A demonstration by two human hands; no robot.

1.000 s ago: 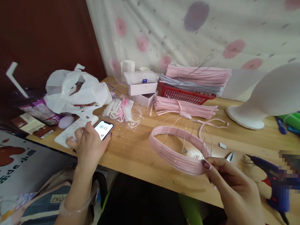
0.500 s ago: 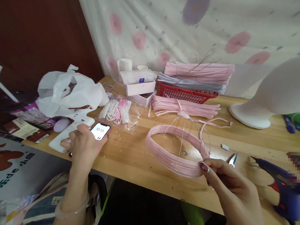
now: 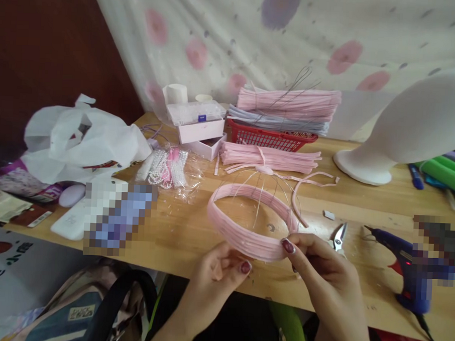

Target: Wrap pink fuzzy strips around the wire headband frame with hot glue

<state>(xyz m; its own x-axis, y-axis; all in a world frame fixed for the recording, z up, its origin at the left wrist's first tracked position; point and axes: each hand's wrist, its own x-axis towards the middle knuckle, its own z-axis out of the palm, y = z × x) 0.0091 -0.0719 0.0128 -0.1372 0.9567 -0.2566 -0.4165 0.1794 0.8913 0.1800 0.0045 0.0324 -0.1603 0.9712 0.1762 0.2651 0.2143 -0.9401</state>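
My right hand [image 3: 321, 272] pinches the near right edge of a pink hoop [image 3: 243, 244] between thumb and fingers. The hoop is a broad band of strips lying side by side, and thin wires arch from it to a pink piece at the top. Below its near side is my left hand [image 3: 219, 278], thumb stretched out and fingers loosely curled, with a gap between them. Whether those fingertips touch the band I cannot tell. Scissors [image 3: 338, 237] lie just beyond my right hand, and a blue glue gun [image 3: 400, 258] is farther right.
Bundled pink strips [image 3: 271, 158] lie behind the hoop, before a red basket [image 3: 270, 137] holding more bundles. Bagged pearl strings [image 3: 169, 168], white boxes [image 3: 201, 131] and a white plastic bag [image 3: 85, 139] stand left. A white foam head [image 3: 414, 128] stands right.
My left hand has left the phone at the left and come across to the hoop's near side. My right hand still grips the hoop. The view has shifted somewhat to the right.
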